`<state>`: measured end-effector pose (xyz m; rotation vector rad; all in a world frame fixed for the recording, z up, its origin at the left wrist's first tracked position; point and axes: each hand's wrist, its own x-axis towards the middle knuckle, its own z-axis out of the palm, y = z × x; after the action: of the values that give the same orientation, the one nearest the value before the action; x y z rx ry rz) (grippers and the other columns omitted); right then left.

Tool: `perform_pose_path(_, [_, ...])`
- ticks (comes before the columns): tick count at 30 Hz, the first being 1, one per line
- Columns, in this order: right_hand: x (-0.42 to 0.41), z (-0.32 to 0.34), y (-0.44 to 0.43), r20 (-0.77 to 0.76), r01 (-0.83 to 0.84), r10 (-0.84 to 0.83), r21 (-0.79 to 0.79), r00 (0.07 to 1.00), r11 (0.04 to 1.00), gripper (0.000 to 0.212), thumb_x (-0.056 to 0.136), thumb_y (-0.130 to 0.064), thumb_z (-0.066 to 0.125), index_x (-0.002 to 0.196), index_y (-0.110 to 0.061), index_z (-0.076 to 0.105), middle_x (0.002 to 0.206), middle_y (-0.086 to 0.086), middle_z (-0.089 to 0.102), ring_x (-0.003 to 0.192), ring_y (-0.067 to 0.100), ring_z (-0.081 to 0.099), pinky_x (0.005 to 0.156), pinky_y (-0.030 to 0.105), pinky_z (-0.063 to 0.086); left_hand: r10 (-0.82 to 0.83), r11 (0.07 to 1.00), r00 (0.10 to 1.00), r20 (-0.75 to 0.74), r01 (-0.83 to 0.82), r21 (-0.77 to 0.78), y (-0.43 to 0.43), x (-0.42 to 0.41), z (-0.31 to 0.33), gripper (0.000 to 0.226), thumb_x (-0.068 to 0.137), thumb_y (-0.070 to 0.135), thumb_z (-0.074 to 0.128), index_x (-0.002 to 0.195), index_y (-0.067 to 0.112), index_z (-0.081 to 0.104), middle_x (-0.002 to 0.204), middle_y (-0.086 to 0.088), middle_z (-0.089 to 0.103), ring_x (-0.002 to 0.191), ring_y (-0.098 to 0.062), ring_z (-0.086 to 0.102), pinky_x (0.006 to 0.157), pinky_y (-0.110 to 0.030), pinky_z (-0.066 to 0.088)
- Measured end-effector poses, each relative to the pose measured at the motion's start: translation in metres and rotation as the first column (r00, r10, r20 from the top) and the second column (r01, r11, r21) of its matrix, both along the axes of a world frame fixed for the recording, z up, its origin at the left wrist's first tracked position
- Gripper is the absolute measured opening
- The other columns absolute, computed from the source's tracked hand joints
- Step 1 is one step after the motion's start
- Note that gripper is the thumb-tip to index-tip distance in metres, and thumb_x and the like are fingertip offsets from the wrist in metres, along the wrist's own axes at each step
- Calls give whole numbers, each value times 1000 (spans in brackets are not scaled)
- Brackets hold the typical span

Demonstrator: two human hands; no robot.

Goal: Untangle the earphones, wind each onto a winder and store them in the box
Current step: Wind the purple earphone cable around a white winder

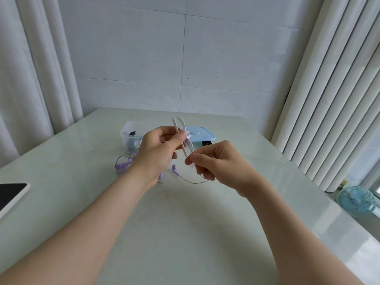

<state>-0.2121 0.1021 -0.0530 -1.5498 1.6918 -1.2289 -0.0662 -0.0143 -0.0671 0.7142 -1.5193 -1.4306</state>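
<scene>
My left hand [158,149] grips a white winder [178,128] above the table, its two curved flaps standing upright. My right hand [213,161] pinches the purple earphone cable [193,182] just below the winder. One purple earbud [174,168] hangs between my hands. The rest of the purple cable lies in a loose bunch [123,164] on the table, left of my left wrist. Behind my hands stands a clear box [128,133] with dark items inside, and its light blue lid [202,133] lies beside it on the right.
A white-edged tablet [12,194] lies at the table's left edge. A small black object [206,143] sits by the lid. A blue fan [355,201] stands on the sill at right. Curtains hang on both sides, with a tiled wall behind.
</scene>
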Motion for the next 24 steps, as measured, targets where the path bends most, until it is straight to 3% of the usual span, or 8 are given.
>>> perform_pose_path(2, [0,2,1,27,0,0,-4,1000,1000,22,99,-11,62,88,-7,81,68,5,64,51,19,49,48,20,38,22,994,994,103,-10,-109,-4,0,-3,18,96,36,73,109,24,70,100,3,77,69,-3,62,56,-20,45])
perform_pose_path(4, [0,3,3,53,3,-1,-30,999,1000,22,97,-9,61,84,-4,79,70,9,65,47,21,50,46,22,37,-56,985,983,176,84,-152,-4,0,-5,16,96,33,74,110,25,69,104,0,75,69,-2,61,61,-19,46])
perform_pose_path(8, [-5,6,4,163,108,-82,-158,983,981,22,94,-6,60,78,3,73,69,9,63,45,25,46,46,25,32,-223,950,949,221,262,-167,-2,2,-5,18,97,30,73,113,22,73,111,-13,73,90,-15,66,82,-31,50])
perform_pose_path(12, [-8,9,3,285,241,-175,-217,942,946,33,97,-13,59,66,-5,64,70,15,55,45,22,38,46,25,27,-361,891,895,263,414,-185,3,4,-3,27,93,29,74,118,18,73,113,-8,76,103,-26,71,77,-22,52])
perform_pose_path(16, [-7,10,3,359,320,-232,-208,904,924,35,97,-14,62,64,-4,61,67,15,44,44,17,28,46,22,23,-354,890,894,275,413,-195,6,1,-2,18,95,22,75,113,19,74,109,-1,79,112,-22,71,76,-13,51])
perform_pose_path(20, [-10,12,2,431,407,-300,-181,851,895,36,95,-18,66,62,-6,55,67,12,34,48,18,23,45,23,22,-283,896,900,332,372,-243,2,2,-5,15,99,29,72,113,26,76,107,2,79,112,-21,69,87,-34,56])
perform_pose_path(24, [-14,11,2,511,476,-359,-114,781,872,47,90,-25,75,56,-17,42,60,2,27,52,20,19,47,27,19,-197,906,913,357,309,-290,0,-1,-10,13,100,26,71,109,30,79,104,7,78,101,-15,66,77,-28,57])
